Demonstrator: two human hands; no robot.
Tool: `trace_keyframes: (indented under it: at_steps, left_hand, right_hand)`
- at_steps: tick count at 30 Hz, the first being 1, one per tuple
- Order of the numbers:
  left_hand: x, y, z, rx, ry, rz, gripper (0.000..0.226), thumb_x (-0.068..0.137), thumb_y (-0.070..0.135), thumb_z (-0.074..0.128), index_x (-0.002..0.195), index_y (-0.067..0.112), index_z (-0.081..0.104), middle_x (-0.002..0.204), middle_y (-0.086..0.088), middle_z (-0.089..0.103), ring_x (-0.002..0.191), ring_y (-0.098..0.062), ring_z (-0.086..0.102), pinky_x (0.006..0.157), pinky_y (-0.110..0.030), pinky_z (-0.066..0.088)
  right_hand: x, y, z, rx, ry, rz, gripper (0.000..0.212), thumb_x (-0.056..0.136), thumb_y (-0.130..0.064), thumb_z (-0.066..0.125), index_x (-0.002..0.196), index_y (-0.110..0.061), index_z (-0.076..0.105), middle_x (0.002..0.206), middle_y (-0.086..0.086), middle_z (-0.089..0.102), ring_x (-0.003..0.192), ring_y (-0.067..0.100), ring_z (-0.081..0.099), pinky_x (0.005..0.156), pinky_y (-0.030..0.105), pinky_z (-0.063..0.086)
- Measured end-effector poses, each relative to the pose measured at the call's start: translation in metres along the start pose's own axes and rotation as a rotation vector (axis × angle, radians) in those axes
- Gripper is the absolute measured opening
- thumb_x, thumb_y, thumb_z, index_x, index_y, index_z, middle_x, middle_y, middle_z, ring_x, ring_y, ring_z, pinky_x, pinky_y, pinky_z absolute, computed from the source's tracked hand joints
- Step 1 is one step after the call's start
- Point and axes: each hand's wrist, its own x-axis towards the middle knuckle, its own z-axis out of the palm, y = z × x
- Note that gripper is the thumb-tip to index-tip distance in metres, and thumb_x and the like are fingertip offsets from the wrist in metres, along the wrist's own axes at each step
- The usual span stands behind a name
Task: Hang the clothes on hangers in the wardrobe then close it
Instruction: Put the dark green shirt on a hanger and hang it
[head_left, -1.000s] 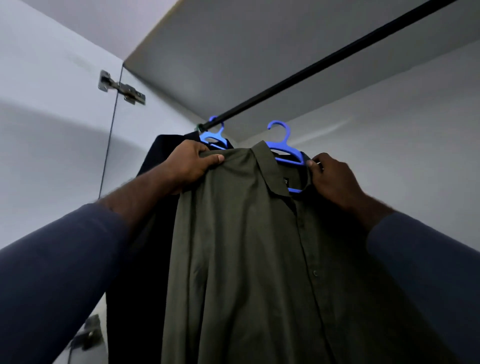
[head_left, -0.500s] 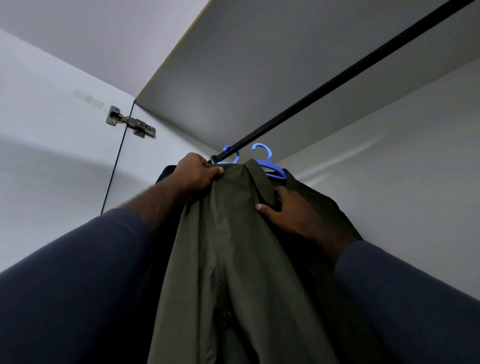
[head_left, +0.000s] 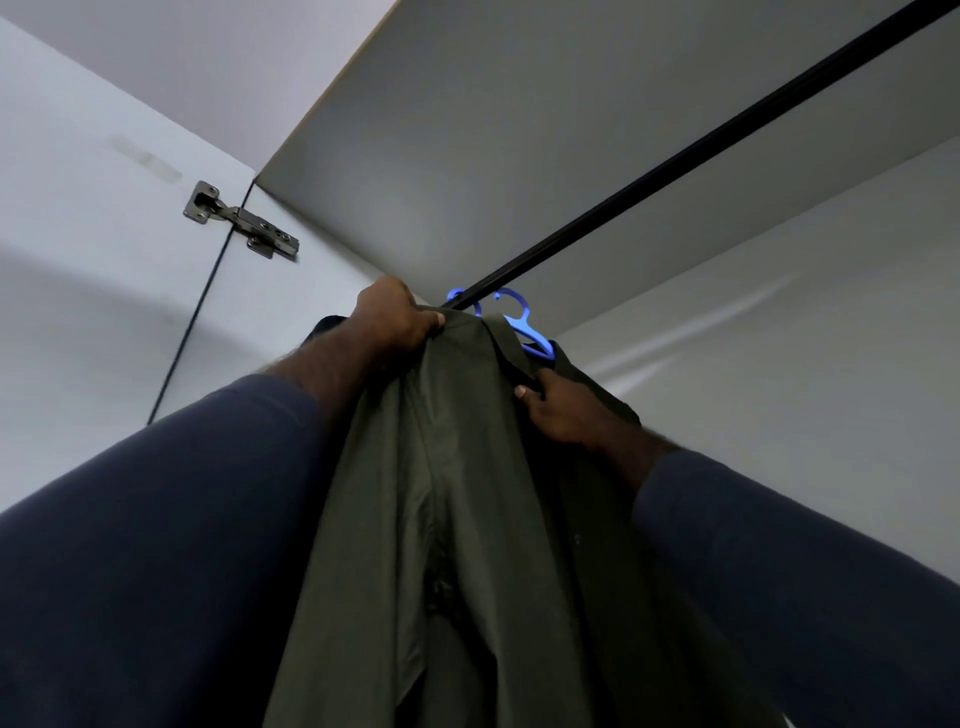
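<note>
Your left hand (head_left: 395, 322) grips the olive shirt (head_left: 467, 493) at its upper shoulder on your left side, with the fingers curled over the fabric and the thumb closed against it. Your right hand (head_left: 563, 415) pinches the front edge of the shirt just below the collar; the thumb presses on the outer face of the cloth and the other fingers are hidden behind it. The shirt sits on a blue hanger (head_left: 532, 335), raised high inside the wardrobe, and hangs down between your two navy sleeves (head_left: 156, 545). The hanger's hook lies just beside the black rail (head_left: 675, 156), which runs diagonally under the top panel (head_left: 519, 119); you cannot tell from this view whether the hook is over the rail. A second blue hanger (head_left: 460, 300) shows its hook at the rail directly behind your left hand, and a dark garment (head_left: 324, 325) is partly visible beneath it, touching the olive shirt. The wardrobe door (head_left: 78, 270) stands open on your left, attached by a metal hinge (head_left: 241, 221) near the top corner
</note>
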Motion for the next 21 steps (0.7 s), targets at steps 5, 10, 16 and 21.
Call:
trace_keyframes:
  at_steps: [5,10,16,21]
  left_hand:
    - [0.008,-0.006,0.006,0.04,0.017,0.038,0.035,0.088,0.033,0.069,0.089,-0.002,0.063,0.099,-0.021,0.065,0.1,-0.035,0.06,0.069,-0.031,0.039]
    - [0.008,-0.006,0.007,0.046,0.047,0.075,0.033,0.088,0.033,0.069,0.082,0.003,0.057,0.101,-0.023,0.065,0.1,-0.036,0.06,0.071,-0.033,0.041]
    - [0.012,-0.003,0.009,0.08,0.057,0.092,0.035,0.089,0.034,0.067,0.09,-0.001,0.061,0.106,-0.023,0.065,0.103,-0.035,0.059,0.074,-0.034,0.042]
    - [0.019,-0.002,0.008,0.095,0.083,0.106,0.043,0.09,0.034,0.067,0.1,-0.007,0.063,0.109,-0.024,0.064,0.105,-0.037,0.059,0.08,-0.037,0.046]
  right_hand:
    - [0.013,-0.002,0.008,-0.019,-0.007,0.004,0.04,0.105,-0.038,0.04,0.129,-0.008,0.049,0.132,0.017,0.056,0.121,0.032,0.053,0.093,0.033,0.04]
    - [0.019,0.0,0.011,-0.054,-0.002,-0.008,0.04,0.106,-0.032,0.038,0.134,-0.003,0.045,0.137,0.021,0.053,0.127,0.036,0.05,0.099,0.036,0.038]
    - [0.026,0.0,0.011,-0.057,0.001,-0.023,0.041,0.107,-0.029,0.036,0.138,-0.004,0.043,0.14,0.021,0.052,0.128,0.035,0.049,0.102,0.036,0.038]
    - [0.031,0.001,0.007,-0.037,0.007,-0.048,0.043,0.107,-0.029,0.036,0.142,-0.005,0.04,0.142,0.02,0.051,0.13,0.035,0.048,0.105,0.037,0.038]
